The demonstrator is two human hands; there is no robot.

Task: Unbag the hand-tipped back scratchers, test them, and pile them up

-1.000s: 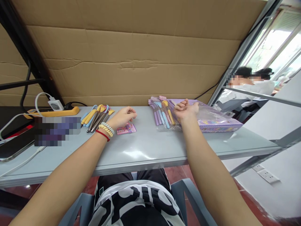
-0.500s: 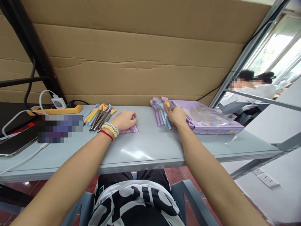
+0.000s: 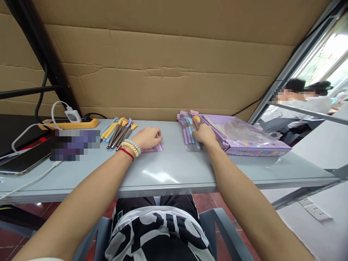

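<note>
My left hand (image 3: pixel 146 137) rests on the table with its fingers loosely curled and nothing visible in them. Beneath it lies a pink printed card or packet (image 3: pixel 157 148), mostly covered by the hand. Just left of that hand is a bunch of pens (image 3: pixel 119 132) in yellow, blue and brown, some with yellow crown-like tops. My right hand (image 3: pixel 206 135) has its fingers closed on the right side of a row of pens in clear plastic sleeves (image 3: pixel 187 130). Beside that hand stands a purple box (image 3: pixel 255 149) with a clear plastic window.
At the left are a yellow power strip (image 3: pixel 92 123), a white charger (image 3: pixel 73 115), white cables and a dark phone (image 3: pixel 27 161). Cardboard (image 3: pixel 168 87) walls off the back. Other people sit beyond the metal frame (image 3: pixel 274 92) at right.
The view has shifted slightly, so the tabletop things appear a little farther right. Both hands keep nearly the same places. The purple box sits slightly farther from the sleeved pens.
</note>
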